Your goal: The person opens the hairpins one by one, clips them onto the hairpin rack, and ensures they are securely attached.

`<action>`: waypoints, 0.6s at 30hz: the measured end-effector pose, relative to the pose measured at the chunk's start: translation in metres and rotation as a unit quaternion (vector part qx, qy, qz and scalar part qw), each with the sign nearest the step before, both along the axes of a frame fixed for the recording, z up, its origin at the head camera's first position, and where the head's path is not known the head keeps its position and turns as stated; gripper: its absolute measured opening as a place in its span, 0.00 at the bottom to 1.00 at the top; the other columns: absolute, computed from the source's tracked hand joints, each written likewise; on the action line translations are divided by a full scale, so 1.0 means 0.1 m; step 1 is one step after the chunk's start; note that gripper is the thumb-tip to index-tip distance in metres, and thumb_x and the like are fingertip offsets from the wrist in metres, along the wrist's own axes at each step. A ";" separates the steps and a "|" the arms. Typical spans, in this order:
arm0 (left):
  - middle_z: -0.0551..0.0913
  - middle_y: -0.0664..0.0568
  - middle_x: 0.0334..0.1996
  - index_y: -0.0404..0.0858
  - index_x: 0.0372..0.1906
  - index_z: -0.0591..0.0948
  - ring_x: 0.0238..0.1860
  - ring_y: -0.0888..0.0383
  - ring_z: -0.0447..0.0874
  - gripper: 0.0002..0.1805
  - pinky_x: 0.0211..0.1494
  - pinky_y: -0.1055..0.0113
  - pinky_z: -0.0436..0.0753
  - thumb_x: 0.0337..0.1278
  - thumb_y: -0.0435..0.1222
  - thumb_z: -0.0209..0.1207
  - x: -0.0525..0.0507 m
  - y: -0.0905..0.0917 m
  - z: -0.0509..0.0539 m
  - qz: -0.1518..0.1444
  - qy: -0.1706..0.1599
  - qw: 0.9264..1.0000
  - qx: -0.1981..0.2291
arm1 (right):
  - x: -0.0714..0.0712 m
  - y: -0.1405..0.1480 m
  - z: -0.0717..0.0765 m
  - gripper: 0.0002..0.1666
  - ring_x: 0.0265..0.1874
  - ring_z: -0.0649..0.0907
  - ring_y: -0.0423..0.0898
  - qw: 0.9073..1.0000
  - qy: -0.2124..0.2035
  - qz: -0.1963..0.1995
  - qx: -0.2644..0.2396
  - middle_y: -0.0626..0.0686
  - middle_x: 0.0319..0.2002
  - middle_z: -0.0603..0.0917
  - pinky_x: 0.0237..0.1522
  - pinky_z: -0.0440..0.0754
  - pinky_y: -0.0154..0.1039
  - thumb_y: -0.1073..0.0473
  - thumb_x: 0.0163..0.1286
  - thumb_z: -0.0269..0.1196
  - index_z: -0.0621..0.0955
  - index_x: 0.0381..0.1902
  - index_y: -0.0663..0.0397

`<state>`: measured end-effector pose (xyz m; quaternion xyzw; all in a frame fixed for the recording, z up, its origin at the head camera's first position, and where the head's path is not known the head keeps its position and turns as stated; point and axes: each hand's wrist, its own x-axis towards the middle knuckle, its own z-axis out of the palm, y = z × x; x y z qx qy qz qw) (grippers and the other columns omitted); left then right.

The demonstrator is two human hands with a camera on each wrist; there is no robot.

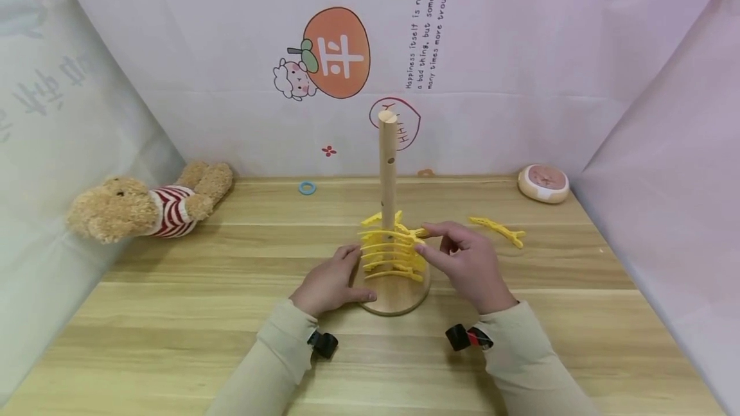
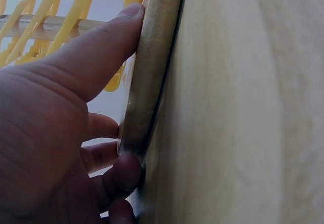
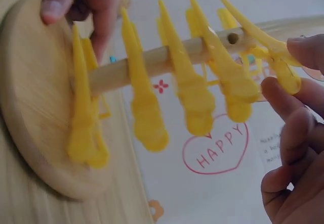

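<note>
A wooden stand has a round base (image 1: 392,303) and an upright pole (image 1: 387,172) with holes in it. Several yellow plastic branch-like pieces (image 3: 144,97) sit in tiers around the lower pole. My left hand (image 1: 331,281) grips the base's rim at its left side, thumb over the top and fingers along the edge. At the top of the stack, my right hand (image 1: 469,265) pinches the forked end of one yellow piece (image 3: 258,34) between thumb and fingers. This piece lies against the pole, slanted to the others in the right wrist view.
One loose yellow piece (image 1: 498,230) lies right of the stand. A teddy bear (image 1: 156,207) lies at the far left. Along the table's back edge are a blue ring (image 1: 307,188) and a round pink-topped object (image 1: 543,183). Printed sheets (image 1: 491,82) hang around the table.
</note>
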<state>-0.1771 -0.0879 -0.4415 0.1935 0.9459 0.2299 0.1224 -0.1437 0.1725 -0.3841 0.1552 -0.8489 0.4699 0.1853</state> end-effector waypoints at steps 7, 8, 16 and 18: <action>0.61 0.42 0.76 0.38 0.78 0.61 0.69 0.40 0.69 0.56 0.67 0.47 0.73 0.49 0.61 0.70 0.00 0.00 -0.01 0.000 0.006 1.000 0.004 | -0.01 0.04 0.02 0.21 0.24 0.76 0.44 1.000 -0.023 -0.002 0.004 0.44 0.23 0.80 0.21 0.73 0.35 0.55 0.64 0.73 0.87 0.54 0.50; 0.61 0.42 0.76 0.38 0.77 0.61 0.69 0.40 0.69 0.56 0.67 0.47 0.73 0.49 0.61 0.70 0.00 0.00 0.00 0.000 0.007 1.000 0.005 | -0.01 0.04 0.03 0.21 0.24 0.76 0.44 1.000 -0.026 0.000 0.002 0.44 0.24 0.81 0.21 0.73 0.35 0.54 0.64 0.73 0.86 0.55 0.50; 0.62 0.44 0.75 0.39 0.78 0.61 0.69 0.42 0.70 0.56 0.66 0.48 0.74 0.49 0.61 0.70 0.00 -0.02 -0.02 0.001 0.008 1.000 0.008 | -0.01 0.09 0.05 0.22 0.29 0.78 0.45 0.999 -0.036 0.018 0.007 0.44 0.34 0.84 0.28 0.77 0.36 0.52 0.66 0.71 0.85 0.58 0.47; 0.61 0.44 0.75 0.39 0.78 0.61 0.69 0.43 0.70 0.56 0.66 0.48 0.74 0.49 0.62 0.70 0.00 -0.02 -0.02 0.000 0.006 1.000 0.008 | -0.02 0.14 0.05 0.21 0.31 0.78 0.44 0.999 -0.038 0.015 0.012 0.43 0.39 0.85 0.31 0.78 0.36 0.51 0.68 0.70 0.84 0.57 0.44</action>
